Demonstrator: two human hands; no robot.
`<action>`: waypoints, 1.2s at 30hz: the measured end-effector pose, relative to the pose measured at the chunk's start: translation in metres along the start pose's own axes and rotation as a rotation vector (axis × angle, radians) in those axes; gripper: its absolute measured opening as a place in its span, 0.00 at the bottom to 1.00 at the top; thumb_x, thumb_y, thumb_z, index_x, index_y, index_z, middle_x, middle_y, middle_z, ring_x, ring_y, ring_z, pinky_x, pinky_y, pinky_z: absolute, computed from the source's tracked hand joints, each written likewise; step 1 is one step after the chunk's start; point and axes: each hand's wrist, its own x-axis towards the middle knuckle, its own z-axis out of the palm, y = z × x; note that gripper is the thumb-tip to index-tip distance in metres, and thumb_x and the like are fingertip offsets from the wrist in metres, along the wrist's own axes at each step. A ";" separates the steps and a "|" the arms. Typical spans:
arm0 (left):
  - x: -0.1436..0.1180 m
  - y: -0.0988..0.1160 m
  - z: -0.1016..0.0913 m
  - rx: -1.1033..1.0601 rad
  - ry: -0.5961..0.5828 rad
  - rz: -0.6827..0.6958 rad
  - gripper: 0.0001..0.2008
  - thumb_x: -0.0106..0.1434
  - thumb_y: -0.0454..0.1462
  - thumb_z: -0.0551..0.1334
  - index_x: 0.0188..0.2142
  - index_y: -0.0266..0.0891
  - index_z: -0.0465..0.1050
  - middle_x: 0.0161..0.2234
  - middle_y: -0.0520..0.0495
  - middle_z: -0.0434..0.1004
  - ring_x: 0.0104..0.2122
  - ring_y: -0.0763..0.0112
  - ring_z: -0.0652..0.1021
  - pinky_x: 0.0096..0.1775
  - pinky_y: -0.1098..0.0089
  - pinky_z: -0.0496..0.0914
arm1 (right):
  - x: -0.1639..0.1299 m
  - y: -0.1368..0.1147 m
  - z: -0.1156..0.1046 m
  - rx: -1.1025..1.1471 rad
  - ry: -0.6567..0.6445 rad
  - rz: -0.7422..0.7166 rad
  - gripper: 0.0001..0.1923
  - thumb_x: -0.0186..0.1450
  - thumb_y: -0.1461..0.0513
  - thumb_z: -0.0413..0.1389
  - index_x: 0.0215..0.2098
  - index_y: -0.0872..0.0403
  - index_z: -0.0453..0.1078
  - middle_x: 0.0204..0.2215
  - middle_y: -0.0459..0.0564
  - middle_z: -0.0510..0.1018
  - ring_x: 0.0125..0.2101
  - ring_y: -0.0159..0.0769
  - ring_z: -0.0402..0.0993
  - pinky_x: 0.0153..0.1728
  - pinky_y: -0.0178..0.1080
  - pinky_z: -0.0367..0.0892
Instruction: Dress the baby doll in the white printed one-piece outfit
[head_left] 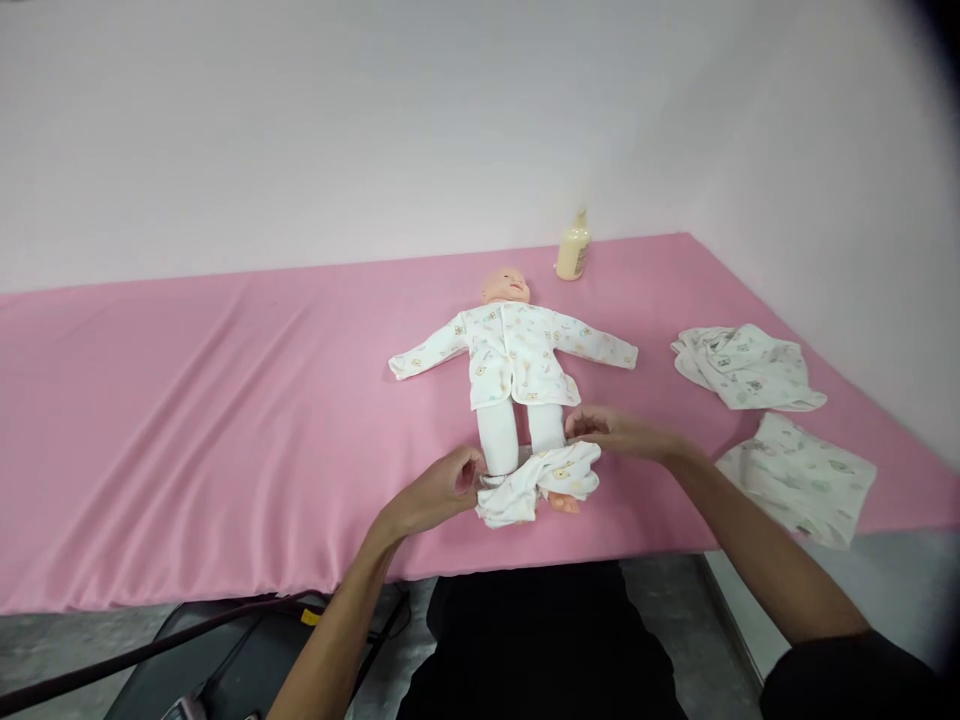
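Hands outstretched, gripping bunched trousers

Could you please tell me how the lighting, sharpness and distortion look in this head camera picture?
Head view: soft, even light, with no glare on the pink sheet; faint shadows under the left hand and right hand; the doll is fairly sharp; the bottle is soft; a dark vignette fills the right corners; the sheet's edges bow slightly.

bright even light, soft shadows, slight blur, dark vignette at right corners
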 end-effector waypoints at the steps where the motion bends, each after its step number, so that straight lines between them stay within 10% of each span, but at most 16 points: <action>1: 0.002 0.000 0.002 0.011 0.002 -0.004 0.15 0.58 0.46 0.64 0.38 0.40 0.65 0.35 0.52 0.67 0.34 0.72 0.66 0.34 0.72 0.63 | 0.002 -0.001 -0.002 -0.024 -0.060 0.009 0.14 0.63 0.52 0.59 0.40 0.54 0.71 0.36 0.49 0.75 0.33 0.33 0.69 0.33 0.37 0.64; 15: 0.007 -0.021 -0.002 0.238 -0.032 0.086 0.09 0.65 0.43 0.60 0.41 0.44 0.73 0.40 0.50 0.72 0.40 0.66 0.70 0.39 0.69 0.64 | 0.006 0.006 -0.009 -0.260 -0.356 0.006 0.10 0.64 0.56 0.56 0.35 0.55 0.70 0.39 0.49 0.70 0.36 0.34 0.65 0.36 0.36 0.62; 23: 0.007 -0.027 -0.005 0.134 0.039 0.167 0.13 0.69 0.46 0.55 0.39 0.42 0.72 0.38 0.49 0.68 0.37 0.69 0.69 0.39 0.69 0.63 | 0.002 0.009 -0.014 -0.260 -0.049 -0.165 0.14 0.70 0.51 0.49 0.37 0.53 0.66 0.39 0.50 0.70 0.36 0.34 0.63 0.38 0.39 0.62; 31: 0.034 -0.029 0.006 -0.383 0.347 0.072 0.15 0.68 0.50 0.56 0.40 0.41 0.65 0.34 0.52 0.68 0.35 0.73 0.69 0.38 0.72 0.64 | 0.014 0.044 0.006 -0.107 0.205 -0.009 0.15 0.69 0.50 0.50 0.41 0.53 0.66 0.38 0.50 0.75 0.36 0.37 0.70 0.36 0.40 0.66; 36: 0.053 -0.027 0.011 -0.457 0.479 0.075 0.16 0.66 0.51 0.59 0.38 0.41 0.66 0.34 0.52 0.70 0.31 0.74 0.69 0.33 0.73 0.65 | 0.009 0.019 0.006 -0.265 0.407 -0.038 0.15 0.68 0.51 0.51 0.40 0.53 0.69 0.36 0.49 0.76 0.36 0.38 0.71 0.36 0.40 0.65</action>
